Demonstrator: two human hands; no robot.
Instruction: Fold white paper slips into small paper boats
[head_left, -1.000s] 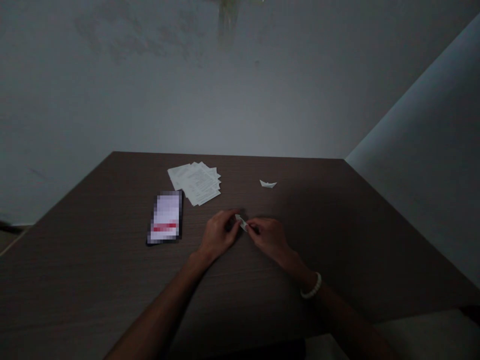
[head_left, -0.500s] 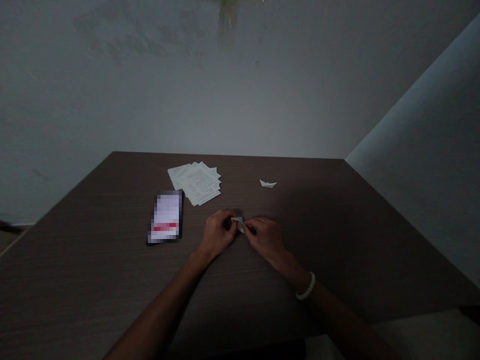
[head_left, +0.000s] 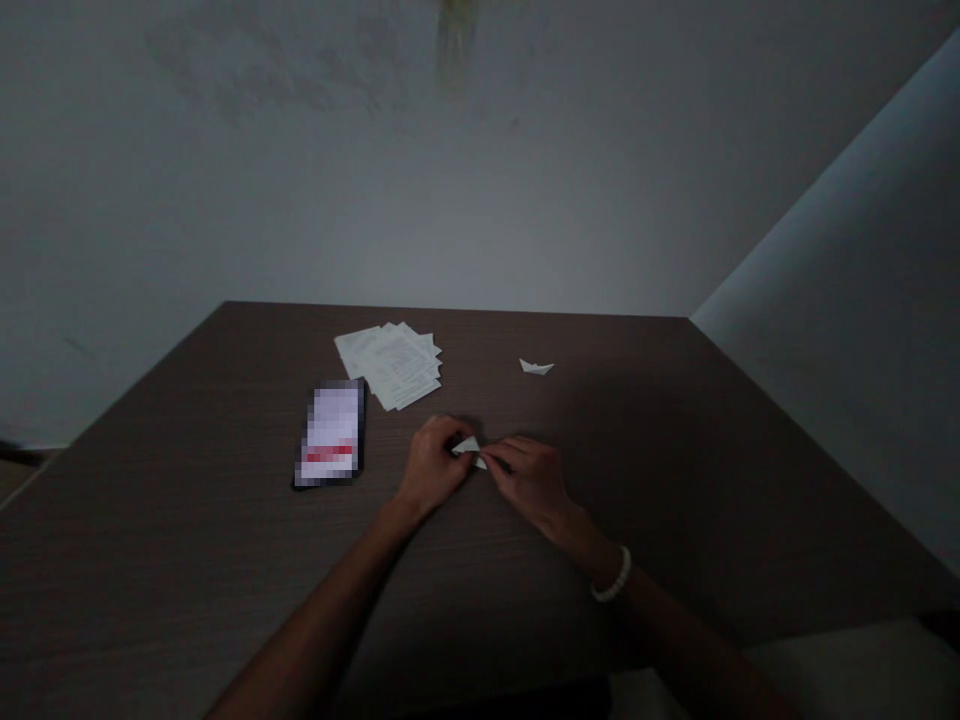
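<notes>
Between my hands is a small folded piece of white paper [head_left: 468, 446], partly covered by my fingers. My left hand [head_left: 437, 462] is closed on its left side, thumb below and fingers curled above. The thumb and fingertips of my right hand [head_left: 528, 474] pinch its right side. Both hands are low over the dark wooden table [head_left: 480, 600]. Beyond them, a small white paper boat [head_left: 536, 368] lies on the tabletop, touched by neither hand.
Left of my hands lies a phone or tablet [head_left: 330, 435] with a blurred-out screen. A fanned pile of printed paper sheets [head_left: 391, 365] lies just behind it. A grey wall [head_left: 480, 220] borders the table's far edge.
The folded paper has turned between my fingers and now shows a pointed, triangular face toward the left. My hands have barely shifted.
</notes>
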